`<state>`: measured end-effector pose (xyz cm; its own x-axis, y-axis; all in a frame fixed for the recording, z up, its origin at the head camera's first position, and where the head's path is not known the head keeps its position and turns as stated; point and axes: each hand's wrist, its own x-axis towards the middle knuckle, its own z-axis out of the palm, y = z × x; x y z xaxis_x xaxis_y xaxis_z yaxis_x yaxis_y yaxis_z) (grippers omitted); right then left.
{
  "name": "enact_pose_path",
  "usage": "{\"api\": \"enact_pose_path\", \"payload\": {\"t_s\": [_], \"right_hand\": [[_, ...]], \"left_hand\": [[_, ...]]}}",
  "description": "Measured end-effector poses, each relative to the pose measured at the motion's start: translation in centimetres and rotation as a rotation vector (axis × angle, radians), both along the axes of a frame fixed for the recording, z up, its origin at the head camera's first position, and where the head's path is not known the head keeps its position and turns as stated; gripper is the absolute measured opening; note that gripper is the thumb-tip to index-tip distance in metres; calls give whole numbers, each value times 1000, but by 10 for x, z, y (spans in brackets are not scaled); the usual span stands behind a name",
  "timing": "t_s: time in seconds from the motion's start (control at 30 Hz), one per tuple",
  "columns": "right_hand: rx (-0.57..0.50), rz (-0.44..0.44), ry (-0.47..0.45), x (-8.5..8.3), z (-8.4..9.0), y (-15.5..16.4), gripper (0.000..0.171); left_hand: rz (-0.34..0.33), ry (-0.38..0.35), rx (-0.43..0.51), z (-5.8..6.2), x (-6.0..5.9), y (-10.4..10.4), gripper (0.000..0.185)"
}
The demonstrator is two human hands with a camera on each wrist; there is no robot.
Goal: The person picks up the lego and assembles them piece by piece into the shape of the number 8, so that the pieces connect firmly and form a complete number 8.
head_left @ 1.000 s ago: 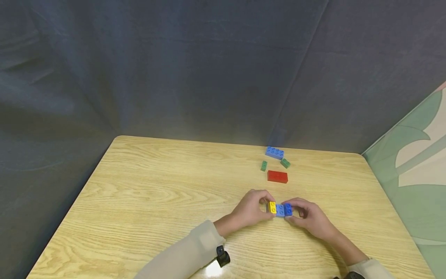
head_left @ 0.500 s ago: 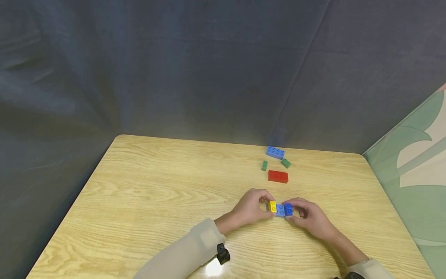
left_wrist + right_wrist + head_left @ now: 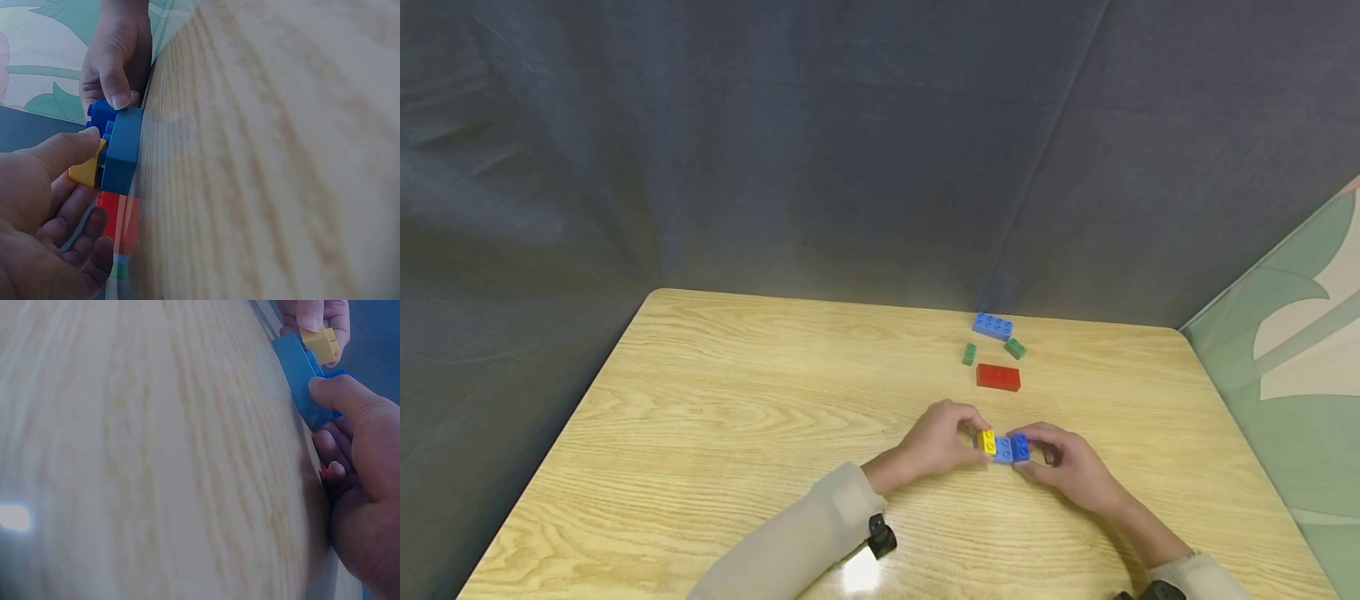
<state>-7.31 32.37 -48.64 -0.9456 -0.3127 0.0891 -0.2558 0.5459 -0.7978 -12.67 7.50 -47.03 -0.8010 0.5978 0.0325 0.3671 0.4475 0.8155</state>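
My left hand point(image 3: 936, 439) pinches a small yellow toy brick point(image 3: 987, 442) between thumb and fingers, at the left end of a light-blue brick point(image 3: 1003, 449). In the left wrist view the yellow brick point(image 3: 87, 167) sits right at the light-blue brick's studs. A dark-blue two-stud brick point(image 3: 1020, 447) is on the light-blue brick's right end. My right hand point(image 3: 1070, 467) grips that end, its thumb on the side of the light-blue brick point(image 3: 292, 359) in the right wrist view. Studs show between the yellow and dark-blue bricks.
Beyond the hands on the wooden table point(image 3: 737, 400) lies a red brick point(image 3: 997, 377). Behind it are two small green bricks point(image 3: 969, 354) and a long blue brick point(image 3: 992, 326) near the far edge. A dark curtain point(image 3: 850, 167) hangs behind the table.
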Motion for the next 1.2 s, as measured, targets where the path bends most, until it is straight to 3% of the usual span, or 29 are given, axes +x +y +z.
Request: {"api": "enact_pose_path", "payload": {"t_s": [0.37,0.73,1.03,1.2], "right_hand": [[10,-1,6,-2,0,1,34],[13,-8,-15,-1,1,1,35],[3,-3,-14,-2,1,1,35],[1,-4,-24,-1,1,0,34]], "left_hand": [[-36,-7,4,1,-5,-2,30],[8,128,-184,7,-1,7,30],[7,-19,-103,7,1,7,30],[-3,-59,-77,4,0,7,30]]}}
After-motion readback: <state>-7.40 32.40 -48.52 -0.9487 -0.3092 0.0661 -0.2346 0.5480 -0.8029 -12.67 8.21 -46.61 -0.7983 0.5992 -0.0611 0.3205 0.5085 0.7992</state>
